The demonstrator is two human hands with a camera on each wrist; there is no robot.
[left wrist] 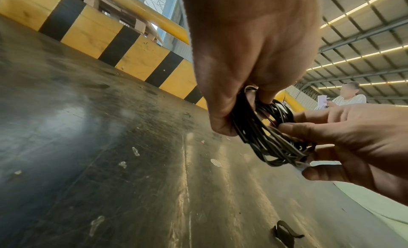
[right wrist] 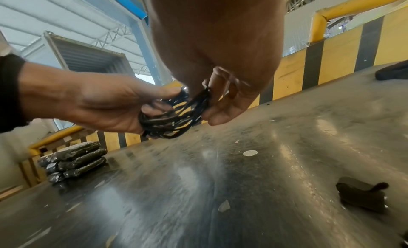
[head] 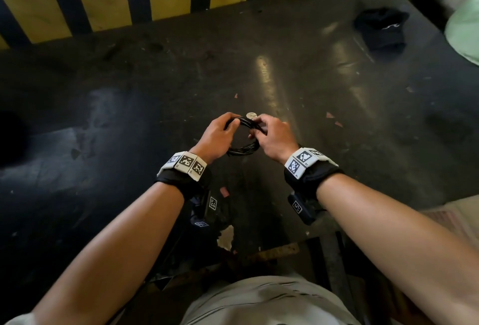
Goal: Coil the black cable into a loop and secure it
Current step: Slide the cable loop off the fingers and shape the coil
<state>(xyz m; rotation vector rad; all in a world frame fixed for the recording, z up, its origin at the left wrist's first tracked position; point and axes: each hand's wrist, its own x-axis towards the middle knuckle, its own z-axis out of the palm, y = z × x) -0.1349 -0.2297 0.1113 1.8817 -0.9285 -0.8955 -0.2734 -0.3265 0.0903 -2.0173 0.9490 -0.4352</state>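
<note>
You've got the black cable (head: 242,136) coiled, held above the table (head: 129,117) btwn both hands: left hand (head: 216,138) curled round one side, right hand (head: 274,138) pinching the opposite. Looks light, springy; turns will likely splay, so grip across all strands.

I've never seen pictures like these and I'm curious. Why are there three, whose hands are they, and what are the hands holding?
There is no machine here, just a person wearing three cameras. One sits on the head and looks down at both arms. One is strapped on each wrist and looks along the hand, so those pictures show a hand very close up.

The left hand and the right hand both hold a black cable wound into a small loop of many turns, above a dark, scuffed table. The fingers of the right hand pinch one side of it.

On the table lie a bundle of black cloth, pale paper scraps and a stack of black wrapped packs.
</note>
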